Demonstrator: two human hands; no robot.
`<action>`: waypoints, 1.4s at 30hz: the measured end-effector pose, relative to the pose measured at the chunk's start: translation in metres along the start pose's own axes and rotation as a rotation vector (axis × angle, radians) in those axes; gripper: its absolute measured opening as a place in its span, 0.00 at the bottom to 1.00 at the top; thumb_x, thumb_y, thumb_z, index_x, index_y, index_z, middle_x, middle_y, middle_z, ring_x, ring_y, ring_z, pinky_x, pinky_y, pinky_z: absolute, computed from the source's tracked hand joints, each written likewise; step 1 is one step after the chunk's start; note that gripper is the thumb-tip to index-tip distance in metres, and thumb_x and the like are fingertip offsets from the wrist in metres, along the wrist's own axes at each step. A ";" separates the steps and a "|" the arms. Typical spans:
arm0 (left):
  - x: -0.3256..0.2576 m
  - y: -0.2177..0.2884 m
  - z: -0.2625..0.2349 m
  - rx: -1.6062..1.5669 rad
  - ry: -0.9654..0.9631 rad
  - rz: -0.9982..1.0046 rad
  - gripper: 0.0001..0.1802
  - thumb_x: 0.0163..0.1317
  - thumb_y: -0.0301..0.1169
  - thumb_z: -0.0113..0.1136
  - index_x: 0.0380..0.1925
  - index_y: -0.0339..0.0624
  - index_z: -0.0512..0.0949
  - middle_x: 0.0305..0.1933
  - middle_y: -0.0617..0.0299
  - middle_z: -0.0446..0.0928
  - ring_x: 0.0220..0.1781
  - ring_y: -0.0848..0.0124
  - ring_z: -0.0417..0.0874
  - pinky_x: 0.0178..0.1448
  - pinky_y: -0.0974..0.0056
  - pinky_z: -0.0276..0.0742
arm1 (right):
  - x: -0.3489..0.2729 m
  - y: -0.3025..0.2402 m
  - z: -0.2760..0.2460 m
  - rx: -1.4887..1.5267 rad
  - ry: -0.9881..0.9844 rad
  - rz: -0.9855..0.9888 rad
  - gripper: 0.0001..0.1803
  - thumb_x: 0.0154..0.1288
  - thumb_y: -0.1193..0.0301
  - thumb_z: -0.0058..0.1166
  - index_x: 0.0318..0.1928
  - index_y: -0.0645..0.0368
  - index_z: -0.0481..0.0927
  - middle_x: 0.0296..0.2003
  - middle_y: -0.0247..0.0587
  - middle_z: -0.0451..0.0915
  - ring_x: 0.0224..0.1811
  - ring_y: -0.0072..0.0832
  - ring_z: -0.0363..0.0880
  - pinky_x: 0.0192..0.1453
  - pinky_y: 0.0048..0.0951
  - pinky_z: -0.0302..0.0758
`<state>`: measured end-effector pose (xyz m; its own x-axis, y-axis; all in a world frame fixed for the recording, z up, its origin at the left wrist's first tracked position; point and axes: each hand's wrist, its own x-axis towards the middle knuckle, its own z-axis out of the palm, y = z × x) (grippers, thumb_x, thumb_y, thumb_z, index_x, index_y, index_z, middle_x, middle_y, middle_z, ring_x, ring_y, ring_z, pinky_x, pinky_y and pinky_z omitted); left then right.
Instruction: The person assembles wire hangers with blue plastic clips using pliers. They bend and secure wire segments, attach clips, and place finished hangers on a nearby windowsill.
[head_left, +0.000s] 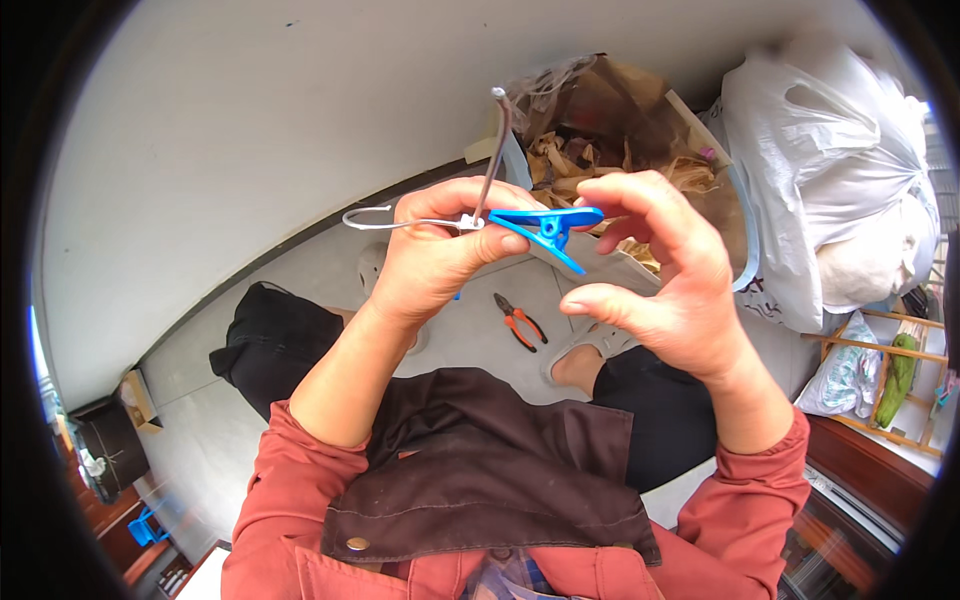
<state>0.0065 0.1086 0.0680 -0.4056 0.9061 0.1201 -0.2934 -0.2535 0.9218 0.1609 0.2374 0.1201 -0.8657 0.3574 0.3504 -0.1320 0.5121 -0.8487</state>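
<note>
The left hand (pixel 425 255) was bent in toward the middle, with its back to the left and its thumb lying flat on top. Thumb and fingers pinched the left end of a blue clip (pixel 552 230) and a thin brown stick (pixel 492 165). The stick poked out to the far side and had a pale tip. A thin white loop (pixel 380 217) stuck out to the left, over the back of the same hand.

The blue clip was up in the air between the two hands, with its two handles spread apart on the right. The right hand (pixel 685 275) held nothing. Its fingers curled loosely and its thumb pointed left, well away from the pointing finger. That fingertip was right by the clip's top handle, but I could not tell if they touched.

Both arms were bent, in red sleeves (pixel 745 500). Below the hands, pliers (pixel 509 311) with orange and black handles lay on the gray floor (pixel 200 430). On the far right, a big white bag (pixel 830 160) had some black print low on its side, partly lost in the folds.
</note>
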 end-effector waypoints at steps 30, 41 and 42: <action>-0.034 -0.021 -0.008 -0.351 -0.013 -0.329 0.17 0.53 0.34 0.65 0.39 0.37 0.74 0.37 0.61 0.77 0.38 0.74 0.78 0.44 0.68 0.75 | -0.015 0.003 0.063 -0.042 0.291 -0.193 0.22 0.39 0.72 0.69 0.38 0.63 0.76 0.30 0.40 0.75 0.25 0.24 0.71 0.29 0.23 0.70; -0.034 -0.025 -0.012 -0.309 -0.026 -0.316 0.19 0.52 0.33 0.66 0.41 0.37 0.74 0.39 0.56 0.78 0.41 0.69 0.79 0.46 0.65 0.76 | -0.016 0.005 0.064 -0.034 0.289 -0.200 0.21 0.41 0.72 0.68 0.39 0.62 0.76 0.29 0.40 0.75 0.26 0.25 0.72 0.30 0.23 0.71; -0.035 -0.026 -0.013 -0.297 -0.027 -0.316 0.19 0.52 0.33 0.66 0.42 0.37 0.74 0.39 0.56 0.78 0.41 0.69 0.79 0.46 0.65 0.76 | -0.016 0.005 0.064 -0.032 0.286 -0.200 0.21 0.41 0.72 0.68 0.39 0.62 0.76 0.29 0.40 0.75 0.26 0.26 0.72 0.30 0.23 0.71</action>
<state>0.0170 0.0795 0.0355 -0.2342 0.9624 -0.1376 -0.6377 -0.0452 0.7690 0.1434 0.1840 0.0853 -0.6536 0.4496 0.6088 -0.2657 0.6169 -0.7408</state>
